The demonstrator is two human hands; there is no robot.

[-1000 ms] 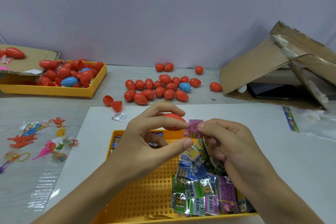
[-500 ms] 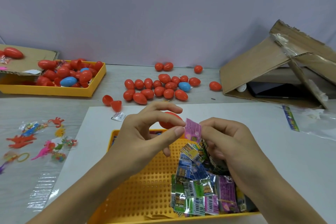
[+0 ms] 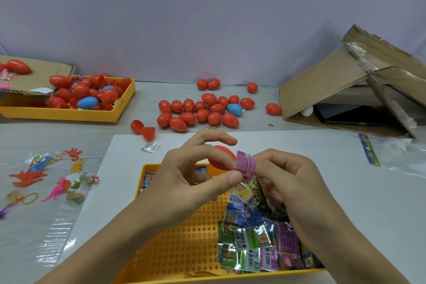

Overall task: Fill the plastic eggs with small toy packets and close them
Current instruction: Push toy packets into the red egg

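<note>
My left hand [image 3: 196, 175] holds a red plastic egg [image 3: 223, 157] among its fingers above the far edge of the near yellow tray [image 3: 175, 251]. Its thumb tip touches a pink toy packet [image 3: 245, 163]. My right hand [image 3: 290, 184] pinches that packet from the right, right beside the egg. Several more packets are tucked under the right hand's curled fingers. A pile of small foil packets [image 3: 258, 244] lies in the tray's right half, partly hidden by my right wrist.
Several closed red eggs and one blue egg [image 3: 200, 110] lie at the back centre, with two open egg halves [image 3: 143, 129] to their left. A second yellow tray [image 3: 115, 119] of eggs stands back left. Bagged toy figures [image 3: 46, 180] lie left; a cardboard box [image 3: 322, 85] stands right.
The pink packet was crumpled between my fingertips and now shows flatter and wider. Both hands stayed nearly in place, and the egg remains in my left hand.
</note>
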